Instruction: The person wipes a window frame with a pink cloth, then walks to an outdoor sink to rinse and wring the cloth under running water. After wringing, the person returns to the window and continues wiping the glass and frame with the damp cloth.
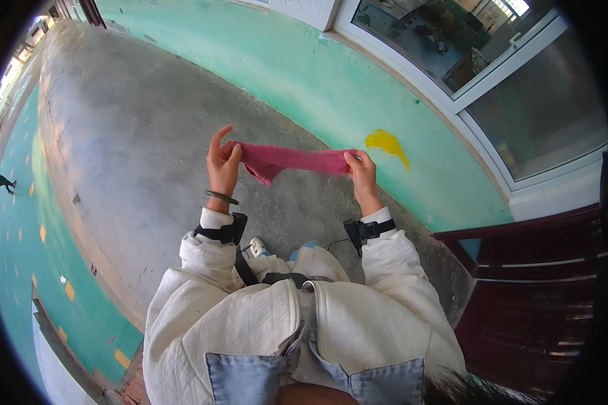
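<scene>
A dark pink cloth [299, 160] is stretched sideways between my two hands, above the concrete floor. My left hand [224, 164] pinches its left end between thumb and fingers, with the index finger raised. A loose corner of the cloth hangs down near that hand. At the other end, my right hand [362, 174] grips the cloth with the thumb on top. A dark bangle [222, 197] circles my left wrist. Black straps with small devices sit over both white jacket cuffs.
A green-painted wall [304, 81] with a yellow patch [386, 143] runs along the right, below a white-framed window [456, 105]. A dark red wooden door [527, 324] stands at lower right. Beyond the concrete floor [131, 126] lies green sports flooring [55, 263], where a distant person [2, 181] is partly visible.
</scene>
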{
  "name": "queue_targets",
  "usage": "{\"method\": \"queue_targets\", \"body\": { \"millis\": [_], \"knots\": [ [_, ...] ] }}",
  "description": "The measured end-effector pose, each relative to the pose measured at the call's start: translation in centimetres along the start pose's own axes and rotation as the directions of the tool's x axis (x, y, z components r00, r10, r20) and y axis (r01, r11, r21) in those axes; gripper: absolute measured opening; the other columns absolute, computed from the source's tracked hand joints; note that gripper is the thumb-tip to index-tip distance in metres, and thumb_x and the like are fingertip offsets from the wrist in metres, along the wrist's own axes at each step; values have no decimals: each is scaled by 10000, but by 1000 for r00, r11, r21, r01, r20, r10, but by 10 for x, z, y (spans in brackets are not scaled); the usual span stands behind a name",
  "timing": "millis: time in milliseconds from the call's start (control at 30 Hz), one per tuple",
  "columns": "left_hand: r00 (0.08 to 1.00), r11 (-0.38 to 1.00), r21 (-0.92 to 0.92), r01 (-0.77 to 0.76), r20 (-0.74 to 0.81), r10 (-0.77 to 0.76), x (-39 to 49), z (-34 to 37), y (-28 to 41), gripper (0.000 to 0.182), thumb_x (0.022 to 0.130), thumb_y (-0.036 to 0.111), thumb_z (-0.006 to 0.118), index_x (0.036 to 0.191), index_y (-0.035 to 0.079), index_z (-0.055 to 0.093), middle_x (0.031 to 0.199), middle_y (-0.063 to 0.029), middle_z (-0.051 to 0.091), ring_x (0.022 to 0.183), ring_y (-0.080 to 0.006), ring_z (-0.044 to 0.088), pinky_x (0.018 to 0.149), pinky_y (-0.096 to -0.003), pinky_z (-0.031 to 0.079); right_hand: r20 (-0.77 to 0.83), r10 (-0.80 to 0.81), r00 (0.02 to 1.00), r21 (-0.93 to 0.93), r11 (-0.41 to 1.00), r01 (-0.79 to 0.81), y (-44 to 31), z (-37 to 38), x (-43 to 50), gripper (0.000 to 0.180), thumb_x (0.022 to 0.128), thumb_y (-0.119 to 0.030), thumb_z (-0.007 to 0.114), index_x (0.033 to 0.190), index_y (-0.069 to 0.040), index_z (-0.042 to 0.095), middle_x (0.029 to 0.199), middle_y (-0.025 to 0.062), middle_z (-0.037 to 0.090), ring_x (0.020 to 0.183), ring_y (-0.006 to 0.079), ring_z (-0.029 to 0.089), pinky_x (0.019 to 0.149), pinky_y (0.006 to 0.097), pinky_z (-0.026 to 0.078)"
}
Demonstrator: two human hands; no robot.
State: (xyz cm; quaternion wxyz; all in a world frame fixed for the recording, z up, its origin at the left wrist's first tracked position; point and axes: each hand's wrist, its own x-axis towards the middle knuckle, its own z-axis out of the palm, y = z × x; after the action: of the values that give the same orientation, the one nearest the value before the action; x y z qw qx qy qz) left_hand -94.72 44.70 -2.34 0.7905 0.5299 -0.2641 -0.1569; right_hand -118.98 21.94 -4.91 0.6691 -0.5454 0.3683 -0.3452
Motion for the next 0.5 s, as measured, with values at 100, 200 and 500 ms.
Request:
{"method": "queue_targets", "body": {
  "millis": [100, 200, 500],
  "knots": [
    [995, 912, 399, -93, 79, 67, 40, -1, -26, 240, 943, 7, 586, 1140, 33, 720, 901, -36, 725, 818, -91, 649, 657, -251, 496, -38, -49, 998, -215, 976, 40, -5, 10, 39, 333, 951, -129, 718, 1231, -6, 587, 951, 74, 726, 851, 137, 696, 753, 287, 551],
    [993, 839, 539, -72, 120, 8, 70, -5, -40, 196, 899, 40, 627, 1051, 57, 749, 981, -92, 743, 863, -199, 703, 659, -290, 515, 110, -38, 993, -247, 967, 65, -8, 18, 80, 581, 914, -145, 764, 1418, -10, 510, 1000, 106, 734, 864, 134, 685, 787, 282, 547],
    [878, 301, 825, -479, 449, 167, 157, 32, -61, 134, 697, 73, 715, 815, 70, 652, 938, -104, 589, 965, -330, 576, 783, -431, 523, 457, -181, 871, -868, 122, 481, -1, 53, 203, 260, 826, -190, 770, 1067, -118, 706, 1035, 75, 653, 932, 310, 679, 776, 432, 547]
  ]
}}
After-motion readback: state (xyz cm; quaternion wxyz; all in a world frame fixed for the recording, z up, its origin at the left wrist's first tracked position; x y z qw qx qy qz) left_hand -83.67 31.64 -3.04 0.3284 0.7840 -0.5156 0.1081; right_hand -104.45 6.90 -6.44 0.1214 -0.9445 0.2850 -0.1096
